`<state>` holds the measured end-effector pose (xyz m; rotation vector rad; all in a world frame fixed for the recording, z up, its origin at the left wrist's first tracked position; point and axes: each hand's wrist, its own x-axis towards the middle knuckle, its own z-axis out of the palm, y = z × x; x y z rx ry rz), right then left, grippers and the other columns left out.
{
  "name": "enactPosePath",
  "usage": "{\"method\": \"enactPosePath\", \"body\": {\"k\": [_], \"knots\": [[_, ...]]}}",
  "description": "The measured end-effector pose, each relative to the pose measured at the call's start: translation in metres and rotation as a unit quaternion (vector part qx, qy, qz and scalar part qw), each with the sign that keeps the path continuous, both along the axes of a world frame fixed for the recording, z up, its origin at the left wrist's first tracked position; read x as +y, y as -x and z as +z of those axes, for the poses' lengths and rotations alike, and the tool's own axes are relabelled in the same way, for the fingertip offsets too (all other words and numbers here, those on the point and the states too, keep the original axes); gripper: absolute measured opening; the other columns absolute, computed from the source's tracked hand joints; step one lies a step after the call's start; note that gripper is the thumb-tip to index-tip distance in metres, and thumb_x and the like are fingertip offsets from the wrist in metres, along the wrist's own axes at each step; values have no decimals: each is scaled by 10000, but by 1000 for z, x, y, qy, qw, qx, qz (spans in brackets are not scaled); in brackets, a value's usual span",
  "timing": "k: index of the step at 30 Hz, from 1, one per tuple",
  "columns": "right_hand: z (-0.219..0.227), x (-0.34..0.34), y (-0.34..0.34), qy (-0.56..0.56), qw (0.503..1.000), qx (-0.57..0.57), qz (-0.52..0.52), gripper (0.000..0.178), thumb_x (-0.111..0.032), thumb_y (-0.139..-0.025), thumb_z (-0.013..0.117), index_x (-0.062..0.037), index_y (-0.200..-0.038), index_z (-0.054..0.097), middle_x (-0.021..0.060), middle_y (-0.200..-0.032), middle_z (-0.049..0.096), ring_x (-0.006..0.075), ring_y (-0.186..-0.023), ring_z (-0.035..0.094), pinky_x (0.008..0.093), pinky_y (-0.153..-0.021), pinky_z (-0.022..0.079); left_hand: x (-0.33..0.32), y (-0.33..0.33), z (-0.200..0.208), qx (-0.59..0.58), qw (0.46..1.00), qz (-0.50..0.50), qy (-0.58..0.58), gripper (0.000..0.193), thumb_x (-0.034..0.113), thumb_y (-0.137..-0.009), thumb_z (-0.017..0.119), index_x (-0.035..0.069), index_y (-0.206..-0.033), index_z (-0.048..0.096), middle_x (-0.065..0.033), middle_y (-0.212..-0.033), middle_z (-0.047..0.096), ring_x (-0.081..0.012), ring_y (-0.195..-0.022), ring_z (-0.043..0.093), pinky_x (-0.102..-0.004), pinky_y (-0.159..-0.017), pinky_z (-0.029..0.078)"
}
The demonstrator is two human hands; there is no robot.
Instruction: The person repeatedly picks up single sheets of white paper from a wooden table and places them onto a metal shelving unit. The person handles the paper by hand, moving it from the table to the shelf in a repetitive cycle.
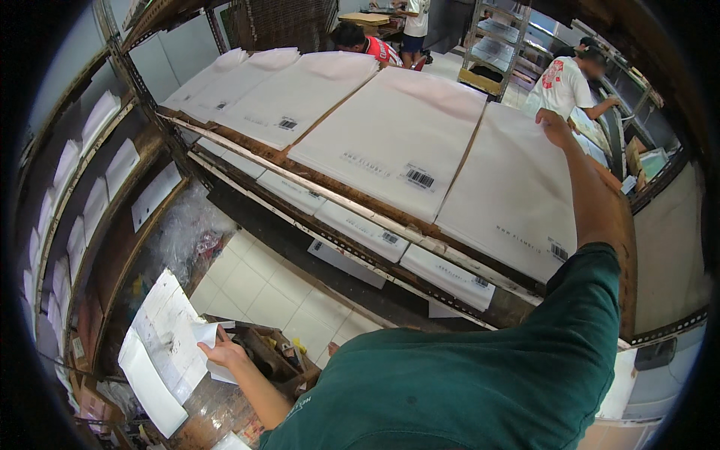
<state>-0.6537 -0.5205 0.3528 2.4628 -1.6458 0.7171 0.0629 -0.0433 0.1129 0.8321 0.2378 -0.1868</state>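
Observation:
My left hand (221, 351) is low at the left, its fingers closed on a white paper sheet (201, 334) whose edge curls up. Beneath it lies a creased, smudged white sheet (161, 322), with another smooth white piece (146, 382) beside it. Reaching far to the right, my right hand (555, 129) has its bent fingers pressed together at the far corner of a stack of large white sheets (510, 180). This stack is the rightmost on the shelf and bears a barcode label. How many sheets the fingers pinch cannot be made out.
More white stacks (390, 135) line the metal-edged shelf (337, 184), with others on the level below. A curved rack (112, 210) holds stacks at the left. Clear plastic wrap (187, 225) and an open box (277, 360) lie low down. Several people work beyond the shelf.

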Motion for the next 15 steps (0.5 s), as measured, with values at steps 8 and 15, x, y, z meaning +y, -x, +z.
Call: {"method": "enactPosePath", "body": {"k": [8, 15], "knots": [[-1, -5, 2, -37, 995, 15, -93, 310, 69, -657, 441, -82, -908, 540, 119, -965, 580, 283, -981, 539, 347, -814, 414, -11, 2, 9, 8, 999, -35, 25, 536, 424, -927, 358, 20, -1280, 376, -141, -1254, 459, -274, -1168, 420, -428, -1005, 319], [43, 38, -25, 112, 992, 41, -29, 427, -45, -749, 587, -133, -1161, 515, 66, -1135, 536, 235, -1119, 478, 349, -951, 362, -48, 15, 13, -34, 983, -167, 70, 516, 407, -935, 337, 31, -1287, 371, -132, -1283, 448, -275, -1206, 395, -453, -1030, 275]]}}
